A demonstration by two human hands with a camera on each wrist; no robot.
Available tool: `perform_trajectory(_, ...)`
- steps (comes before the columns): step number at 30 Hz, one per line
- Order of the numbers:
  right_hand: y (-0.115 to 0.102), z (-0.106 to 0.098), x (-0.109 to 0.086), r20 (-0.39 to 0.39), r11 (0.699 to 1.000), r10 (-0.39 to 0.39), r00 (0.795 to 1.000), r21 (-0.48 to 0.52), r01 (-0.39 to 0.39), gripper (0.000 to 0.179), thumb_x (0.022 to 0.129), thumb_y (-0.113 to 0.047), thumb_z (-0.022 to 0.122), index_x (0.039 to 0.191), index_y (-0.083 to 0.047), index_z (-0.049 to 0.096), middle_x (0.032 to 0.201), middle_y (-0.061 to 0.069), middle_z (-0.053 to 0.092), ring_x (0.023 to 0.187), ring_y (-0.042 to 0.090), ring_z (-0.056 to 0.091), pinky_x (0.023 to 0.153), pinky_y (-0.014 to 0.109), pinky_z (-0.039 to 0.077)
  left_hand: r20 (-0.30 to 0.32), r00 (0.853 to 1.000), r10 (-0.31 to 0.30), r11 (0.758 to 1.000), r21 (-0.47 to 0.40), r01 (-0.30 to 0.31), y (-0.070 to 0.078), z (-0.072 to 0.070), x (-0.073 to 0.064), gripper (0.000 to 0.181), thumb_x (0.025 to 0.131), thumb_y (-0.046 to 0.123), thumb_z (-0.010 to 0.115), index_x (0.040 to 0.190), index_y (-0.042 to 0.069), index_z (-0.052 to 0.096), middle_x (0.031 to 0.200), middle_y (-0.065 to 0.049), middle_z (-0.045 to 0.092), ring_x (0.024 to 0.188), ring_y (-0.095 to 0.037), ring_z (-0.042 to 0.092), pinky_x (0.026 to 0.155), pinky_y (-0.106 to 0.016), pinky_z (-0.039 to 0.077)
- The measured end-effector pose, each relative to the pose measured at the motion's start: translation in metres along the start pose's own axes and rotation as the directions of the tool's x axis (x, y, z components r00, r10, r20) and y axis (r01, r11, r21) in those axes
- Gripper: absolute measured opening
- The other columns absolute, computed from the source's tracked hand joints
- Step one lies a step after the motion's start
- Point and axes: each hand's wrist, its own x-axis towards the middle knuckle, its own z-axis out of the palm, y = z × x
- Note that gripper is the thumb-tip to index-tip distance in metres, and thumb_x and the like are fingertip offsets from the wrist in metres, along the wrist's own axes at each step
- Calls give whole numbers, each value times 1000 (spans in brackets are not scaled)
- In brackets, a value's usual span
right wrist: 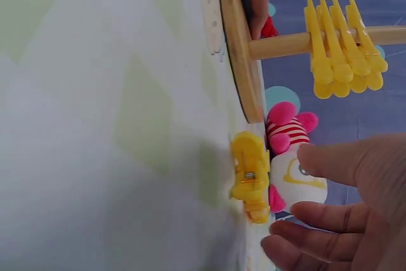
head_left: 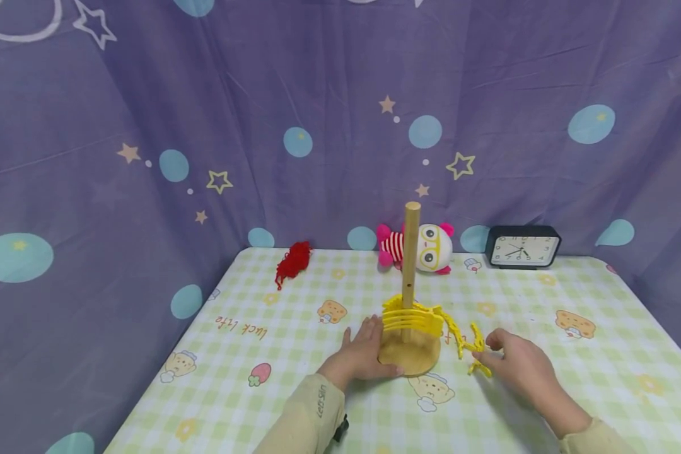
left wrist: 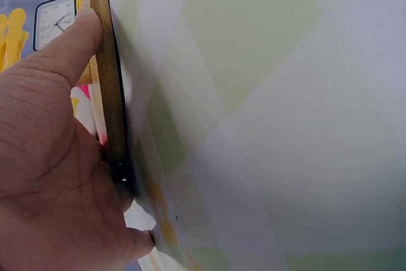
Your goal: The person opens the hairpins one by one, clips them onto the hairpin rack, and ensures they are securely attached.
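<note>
Probably light, springy yellow plastic clip (right wrist: 254,185): pinch mid-body. Right fingers (right wrist: 330,216) gape empty at its 3 o'clock; left fingers (head_left: 369,329) clasp round wooden base (head_left: 417,364).

The place looks like a home, or a corner dressed as one; which room, I cannot tell. A purple curtain (head_left: 340,75) printed with stars and blue spots hangs at the back and on both sides. A checked tablecloth (head_left: 221,378) bears printed cartoon figures, flowers and a strawberry. Near its far edge are a desk clock (head_left: 523,248) and a soft toy (head_left: 436,241) in a striped top, both everyday household things.
</note>
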Motion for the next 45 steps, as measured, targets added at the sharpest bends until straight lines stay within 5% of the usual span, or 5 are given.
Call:
perform_trajectory(9, -2, 10, -5, 84, 998, 53, 995, -33, -50, 51, 77, -60, 72, 79, -12, 56, 68, 1, 50, 61, 17, 44, 55, 31, 32, 2, 1000, 23, 1000, -12, -23, 4, -6, -8, 106, 82, 62, 66, 157, 7, 14, 164, -7, 6, 150, -21, 2, 118, -51, 0)
perform_trajectory(25, -7, 22, -4, 94, 993, 37, 995, -112, -26, 60, 70, -66, 75, 77, -11, 51, 72, 4, 45, 63, 20, 42, 53, 32, 31, 18, 1000, 18, 1000, 8, -18, 5, -8, -8, 105, 84, 61, 65, 157, 8, 12, 164, -8, 4, 150, -21, 2, 118, -51, 0)
perform_trajectory(45, -2, 15, -4, 108, 996, 38, 993, -78, -30, 52, 79, -58, 71, 69, -13, 46, 64, 3, 42, 58, 18, 39, 52, 30, 28, 17, 1000, 19, 999, 27, -20, 3, -6, -5, 105, 84, 62, 64, 157, 8, 11, 164, -7, 4, 150, -21, 1, 118, -51, 0)
